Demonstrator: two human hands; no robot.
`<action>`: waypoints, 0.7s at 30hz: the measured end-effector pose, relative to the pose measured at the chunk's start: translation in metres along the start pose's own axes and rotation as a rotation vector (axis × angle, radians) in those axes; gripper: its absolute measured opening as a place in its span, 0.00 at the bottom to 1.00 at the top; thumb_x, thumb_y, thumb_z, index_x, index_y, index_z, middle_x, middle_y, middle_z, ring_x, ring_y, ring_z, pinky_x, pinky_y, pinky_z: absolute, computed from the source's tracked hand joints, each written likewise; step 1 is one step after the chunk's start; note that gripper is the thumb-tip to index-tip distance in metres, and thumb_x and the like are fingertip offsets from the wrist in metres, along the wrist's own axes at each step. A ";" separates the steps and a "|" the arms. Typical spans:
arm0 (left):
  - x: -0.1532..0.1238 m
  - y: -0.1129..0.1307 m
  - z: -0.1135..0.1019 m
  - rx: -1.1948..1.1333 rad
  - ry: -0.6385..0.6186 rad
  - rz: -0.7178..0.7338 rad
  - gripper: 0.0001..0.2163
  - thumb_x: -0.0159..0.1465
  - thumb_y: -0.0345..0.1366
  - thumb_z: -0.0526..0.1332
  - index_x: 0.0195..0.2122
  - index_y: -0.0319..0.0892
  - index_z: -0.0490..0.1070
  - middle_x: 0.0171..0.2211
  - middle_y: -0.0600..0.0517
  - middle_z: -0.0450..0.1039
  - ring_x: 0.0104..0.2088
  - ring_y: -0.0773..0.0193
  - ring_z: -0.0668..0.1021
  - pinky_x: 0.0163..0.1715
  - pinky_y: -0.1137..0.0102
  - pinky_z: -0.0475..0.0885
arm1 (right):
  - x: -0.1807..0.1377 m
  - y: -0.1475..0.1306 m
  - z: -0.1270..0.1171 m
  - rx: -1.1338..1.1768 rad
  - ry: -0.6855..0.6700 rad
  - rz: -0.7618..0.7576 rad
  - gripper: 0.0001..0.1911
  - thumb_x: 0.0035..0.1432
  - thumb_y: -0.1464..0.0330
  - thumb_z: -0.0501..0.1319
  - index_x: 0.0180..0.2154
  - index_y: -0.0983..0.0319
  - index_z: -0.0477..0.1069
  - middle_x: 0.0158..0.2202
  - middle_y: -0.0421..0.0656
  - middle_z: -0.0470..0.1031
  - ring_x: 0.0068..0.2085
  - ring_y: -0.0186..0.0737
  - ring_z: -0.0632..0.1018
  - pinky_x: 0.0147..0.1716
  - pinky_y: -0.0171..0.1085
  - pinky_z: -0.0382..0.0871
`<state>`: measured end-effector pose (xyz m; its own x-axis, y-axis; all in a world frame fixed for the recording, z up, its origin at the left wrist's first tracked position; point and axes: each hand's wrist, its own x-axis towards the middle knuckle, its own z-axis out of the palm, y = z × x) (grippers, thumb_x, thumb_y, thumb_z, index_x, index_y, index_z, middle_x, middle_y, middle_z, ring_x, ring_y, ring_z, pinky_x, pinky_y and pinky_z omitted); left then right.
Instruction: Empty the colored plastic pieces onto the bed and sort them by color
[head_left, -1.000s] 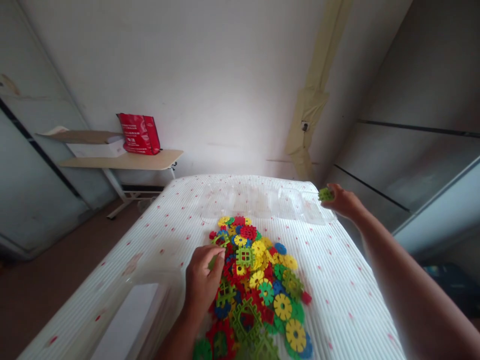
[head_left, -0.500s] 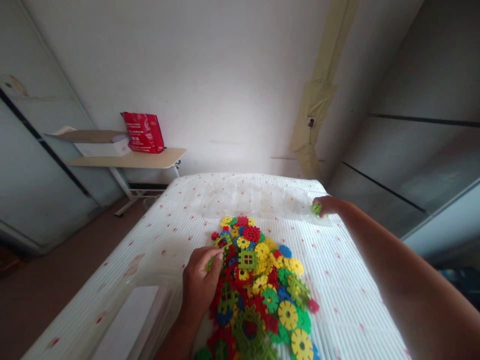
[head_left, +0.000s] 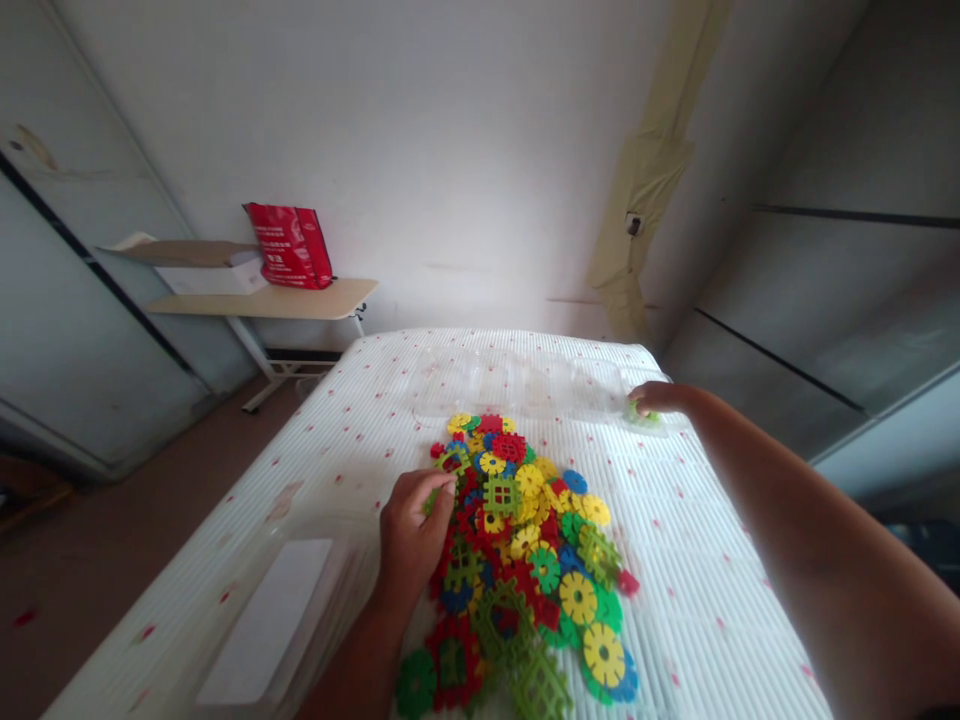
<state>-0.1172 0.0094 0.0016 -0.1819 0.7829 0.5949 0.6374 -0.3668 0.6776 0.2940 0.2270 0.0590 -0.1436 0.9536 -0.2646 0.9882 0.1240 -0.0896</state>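
Observation:
A heap of flat plastic interlocking pieces (head_left: 525, 540), red, yellow, green and blue, lies on a white cloth with red dots (head_left: 697, 590). My left hand (head_left: 412, 525) rests at the heap's left edge, its fingers curled on a green piece. My right hand (head_left: 654, 398) is stretched far forward to the right end of a clear plastic tray (head_left: 517, 385), fingers closed on a small green piece (head_left: 637, 412) low at the tray's last compartment.
A clear lidded box (head_left: 277, 610) sits at the near left of the table. Beyond the table stand a wooden side table (head_left: 262, 300) with a red bag (head_left: 289, 245) and a cardboard box. Walls close in behind and at the right.
My right hand has come down from above the table's far right corner to the tray's right end, carrying the green piece. My left hand has stayed at the heap.

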 end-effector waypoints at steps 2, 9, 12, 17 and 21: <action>0.000 0.001 0.001 -0.002 -0.008 -0.006 0.07 0.60 0.36 0.57 0.33 0.42 0.74 0.34 0.50 0.75 0.37 0.62 0.76 0.40 0.67 0.72 | -0.001 -0.003 0.001 -0.003 0.020 -0.005 0.18 0.41 0.80 0.58 0.35 0.63 0.78 0.38 0.47 0.79 0.44 0.45 0.77 0.42 0.37 0.69; 0.001 0.003 0.001 0.005 -0.008 -0.017 0.07 0.61 0.36 0.56 0.33 0.43 0.74 0.33 0.50 0.75 0.37 0.62 0.76 0.39 0.66 0.72 | -0.018 -0.023 -0.009 -0.050 0.171 0.060 0.18 0.44 0.80 0.55 0.34 0.62 0.78 0.36 0.45 0.79 0.40 0.44 0.78 0.41 0.39 0.70; 0.000 0.002 0.001 0.002 0.001 -0.033 0.07 0.60 0.35 0.57 0.33 0.43 0.74 0.33 0.50 0.75 0.37 0.62 0.76 0.40 0.66 0.72 | -0.050 -0.036 -0.016 -0.074 0.337 0.121 0.22 0.49 0.77 0.53 0.46 0.64 0.73 0.44 0.51 0.76 0.44 0.49 0.77 0.42 0.43 0.69; -0.002 -0.001 0.003 -0.046 -0.004 -0.092 0.07 0.61 0.35 0.57 0.33 0.43 0.74 0.34 0.51 0.75 0.37 0.63 0.77 0.40 0.67 0.72 | -0.141 -0.079 0.024 0.171 0.463 -0.116 0.17 0.55 0.62 0.56 0.45 0.60 0.70 0.37 0.46 0.78 0.36 0.44 0.79 0.36 0.39 0.71; -0.004 -0.001 0.007 -0.034 -0.010 -0.095 0.06 0.60 0.35 0.57 0.33 0.43 0.74 0.34 0.51 0.76 0.37 0.63 0.77 0.40 0.68 0.72 | -0.199 -0.114 0.080 0.197 0.281 -0.189 0.23 0.50 0.59 0.60 0.48 0.57 0.67 0.39 0.44 0.78 0.38 0.45 0.79 0.36 0.42 0.72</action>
<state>-0.1125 0.0104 -0.0044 -0.2327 0.8203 0.5226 0.5919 -0.3069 0.7453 0.2055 0.0014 0.0448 -0.2755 0.9603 0.0449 0.9127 0.2759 -0.3012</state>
